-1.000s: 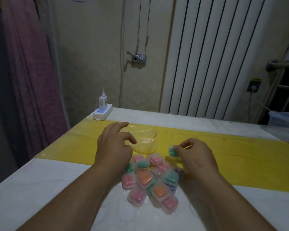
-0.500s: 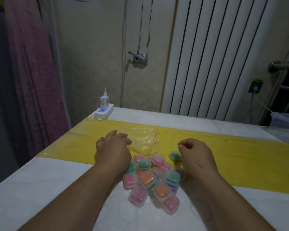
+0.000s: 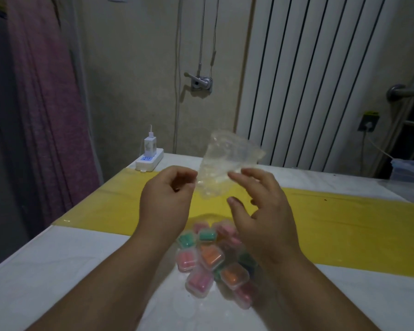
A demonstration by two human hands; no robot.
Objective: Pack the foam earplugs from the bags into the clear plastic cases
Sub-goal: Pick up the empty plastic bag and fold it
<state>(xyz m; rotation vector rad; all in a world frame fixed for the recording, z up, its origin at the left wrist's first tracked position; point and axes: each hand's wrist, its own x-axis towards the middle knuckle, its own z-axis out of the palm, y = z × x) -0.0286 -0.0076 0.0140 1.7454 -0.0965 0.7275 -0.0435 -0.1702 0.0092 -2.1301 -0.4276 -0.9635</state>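
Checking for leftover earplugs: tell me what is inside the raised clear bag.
Nothing shows through the clear bag, pinched by the left hand; the right hand covers one edge.

Bag [image 3: 227, 163] above cases [image 3: 210, 256], between hands

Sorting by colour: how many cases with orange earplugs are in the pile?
2. One orange case sits mid-pile; the other lies just nearer the camera. The right hand may hide more.

You've got no legible txt anywhere here. The charger [image 3: 150, 146] plugged into the power strip [image 3: 149, 161] has a faint mark, too blurred to read. The strip's lit blue panel shows no clear chars. The yellow sticker [image 3: 371, 113] above the wall socket [image 3: 367, 125] is unreadable too.
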